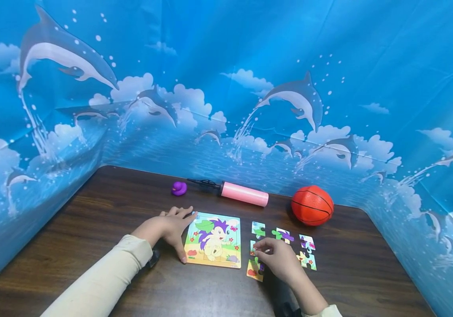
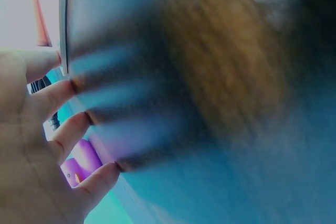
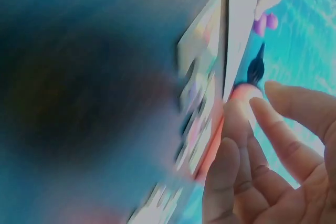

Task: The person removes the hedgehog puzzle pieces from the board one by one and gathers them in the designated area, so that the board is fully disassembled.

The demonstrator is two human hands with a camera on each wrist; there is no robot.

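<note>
A square puzzle board [image 1: 213, 241] printed with a purple-spined hedgehog lies flat on the table. My left hand [image 1: 176, 228] rests at its left edge, fingers spread and thumb near the lower left corner. In the left wrist view the fingertips [image 2: 105, 177] meet the tabletop. Over the loose jigsaw pieces to the right hovers my right hand [image 1: 280, 257], its fingers loosely bent. No piece shows between the fingers of the right hand [image 3: 262, 161] in the right wrist view. A jigsaw piece [image 1: 252, 248] by its fingertips is partly hidden, as is the piece [image 1: 254, 269] below.
More jigsaw pieces [image 1: 258, 229] lie right of the board, including a pair [image 1: 311, 261] at the far right. Behind stand a purple rubber duck [image 1: 179, 188], a pink hand pump [image 1: 244, 194] and a red ball [image 1: 312, 205]. A dolphin-print curtain [image 1: 226, 110] borders the table.
</note>
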